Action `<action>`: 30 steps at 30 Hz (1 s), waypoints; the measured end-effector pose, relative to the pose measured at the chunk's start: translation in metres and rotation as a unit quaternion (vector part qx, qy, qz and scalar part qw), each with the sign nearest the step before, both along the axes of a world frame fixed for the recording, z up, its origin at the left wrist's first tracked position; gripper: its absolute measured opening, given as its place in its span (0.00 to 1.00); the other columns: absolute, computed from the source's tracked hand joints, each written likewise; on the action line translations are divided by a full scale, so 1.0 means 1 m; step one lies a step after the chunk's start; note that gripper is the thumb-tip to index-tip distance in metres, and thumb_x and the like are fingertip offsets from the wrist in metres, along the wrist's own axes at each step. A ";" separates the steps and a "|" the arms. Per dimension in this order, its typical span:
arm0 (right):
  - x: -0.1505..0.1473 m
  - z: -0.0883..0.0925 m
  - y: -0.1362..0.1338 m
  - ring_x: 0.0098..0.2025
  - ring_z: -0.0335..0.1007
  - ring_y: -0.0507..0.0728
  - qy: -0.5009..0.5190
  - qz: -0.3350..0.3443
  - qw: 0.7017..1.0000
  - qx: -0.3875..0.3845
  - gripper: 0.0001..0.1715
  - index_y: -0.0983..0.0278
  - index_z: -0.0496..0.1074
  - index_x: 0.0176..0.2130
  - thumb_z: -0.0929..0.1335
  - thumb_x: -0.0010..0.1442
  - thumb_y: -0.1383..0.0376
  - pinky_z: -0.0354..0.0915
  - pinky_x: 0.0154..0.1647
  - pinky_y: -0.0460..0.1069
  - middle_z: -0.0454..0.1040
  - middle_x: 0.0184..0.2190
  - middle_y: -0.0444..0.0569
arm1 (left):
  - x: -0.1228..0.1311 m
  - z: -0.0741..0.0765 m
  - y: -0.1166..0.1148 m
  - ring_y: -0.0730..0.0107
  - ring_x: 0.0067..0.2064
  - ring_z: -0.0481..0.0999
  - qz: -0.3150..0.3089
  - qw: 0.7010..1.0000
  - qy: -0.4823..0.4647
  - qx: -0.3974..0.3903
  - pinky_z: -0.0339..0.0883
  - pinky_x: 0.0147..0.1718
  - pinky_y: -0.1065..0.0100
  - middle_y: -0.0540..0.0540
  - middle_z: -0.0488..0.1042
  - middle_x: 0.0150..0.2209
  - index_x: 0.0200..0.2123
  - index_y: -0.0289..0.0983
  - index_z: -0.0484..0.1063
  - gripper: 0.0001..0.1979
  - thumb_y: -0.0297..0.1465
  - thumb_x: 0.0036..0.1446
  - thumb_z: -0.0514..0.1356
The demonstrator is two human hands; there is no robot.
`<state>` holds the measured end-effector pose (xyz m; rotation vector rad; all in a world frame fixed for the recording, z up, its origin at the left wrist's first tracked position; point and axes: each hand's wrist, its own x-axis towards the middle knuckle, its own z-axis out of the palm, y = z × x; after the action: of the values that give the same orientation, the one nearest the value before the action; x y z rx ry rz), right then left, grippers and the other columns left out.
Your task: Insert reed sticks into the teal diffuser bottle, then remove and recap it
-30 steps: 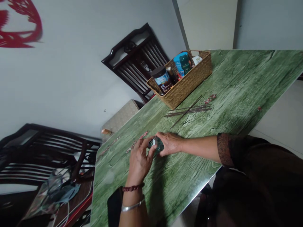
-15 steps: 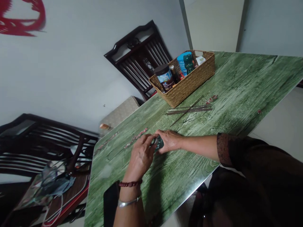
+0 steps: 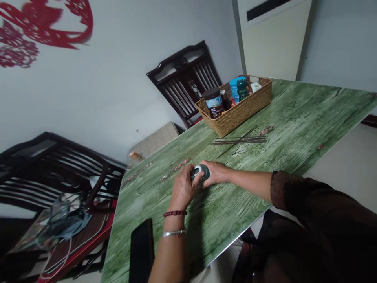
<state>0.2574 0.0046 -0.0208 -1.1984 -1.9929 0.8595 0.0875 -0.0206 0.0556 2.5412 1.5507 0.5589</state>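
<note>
Between my hands is a small dark green container (image 3: 206, 173), perhaps a glass bottle or vase, with a pale ring round its top opening. My left hand (image 3: 184, 184), with a red bead bracelet and a silver bangle at the wrist, is closed around its near left side, the thumb by the ring. My right hand (image 3: 217, 173) grips the other side. The container's base is hidden, so I cannot tell whether it touches the table. Just beyond my left hand lies a pinkish sprig (image 3: 175, 169). Several thin dark sticks (image 3: 240, 140) lie crossed farther back.
A woven basket (image 3: 244, 114) with a brown jar (image 3: 214, 103) and other packages stands on the green wood-grain table (image 3: 235, 204). A black phone (image 3: 141, 249) lies near the left edge. Dark wooden chairs (image 3: 188, 80) stand beyond the table.
My left fingers have shifted off the container's top, so its pale ring and opening now show. My right hand keeps its hold. The view has tilted up and left slightly.
</note>
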 end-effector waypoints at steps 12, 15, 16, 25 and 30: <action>0.002 0.006 -0.002 0.53 0.73 0.64 0.034 -0.008 0.999 -0.015 0.52 0.64 0.64 0.59 0.81 0.38 0.60 0.66 0.52 0.55 0.75 0.50 0.54 | -0.033 -0.024 -0.007 0.62 0.42 0.76 0.024 0.943 -0.309 -0.123 0.70 0.45 0.56 0.42 0.75 0.44 0.59 0.40 0.68 0.29 0.40 0.54 0.63; 0.007 0.006 -0.007 0.54 0.72 0.65 0.036 -0.004 0.999 -0.012 0.50 0.65 0.64 0.60 0.80 0.41 0.60 0.65 0.55 0.58 0.75 0.53 0.57 | -0.050 -0.026 -0.025 0.62 0.42 0.77 0.069 0.893 -0.399 -0.197 0.71 0.42 0.59 0.42 0.75 0.44 0.57 0.38 0.69 0.32 0.42 0.50 0.67; 0.010 0.004 -0.009 0.55 0.72 0.64 0.048 -0.005 0.999 -0.013 0.49 0.65 0.64 0.60 0.80 0.42 0.61 0.65 0.55 0.59 0.74 0.53 0.57 | -0.053 -0.027 -0.031 0.64 0.41 0.77 0.077 0.876 -0.426 -0.212 0.71 0.40 0.61 0.43 0.75 0.43 0.56 0.37 0.70 0.32 0.43 0.49 0.68; 0.053 -0.011 -0.033 0.44 0.77 0.58 0.185 -0.006 0.979 -0.092 0.25 0.64 0.71 0.48 0.74 0.48 0.65 0.70 0.50 0.56 0.79 0.42 0.52 | -0.053 -0.020 -0.032 0.77 0.26 0.71 0.127 0.655 -0.696 -0.265 0.68 0.25 0.74 0.54 0.71 0.28 0.43 0.38 0.73 0.25 0.32 0.41 0.75; 0.072 -0.013 -0.045 0.31 0.73 0.55 0.216 -0.056 0.972 -0.073 0.09 0.62 0.72 0.33 0.70 0.52 0.59 0.69 0.38 0.51 0.76 0.27 0.44 | -0.054 -0.042 -0.027 0.80 0.23 0.65 0.082 0.566 -0.778 -0.260 0.64 0.22 0.76 0.57 0.62 0.23 0.31 0.37 0.68 0.17 0.35 0.46 0.73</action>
<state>0.3293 -0.0408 -0.0333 -1.0800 -1.5208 1.1177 0.0332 -0.0478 0.0141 0.6270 0.8285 1.4354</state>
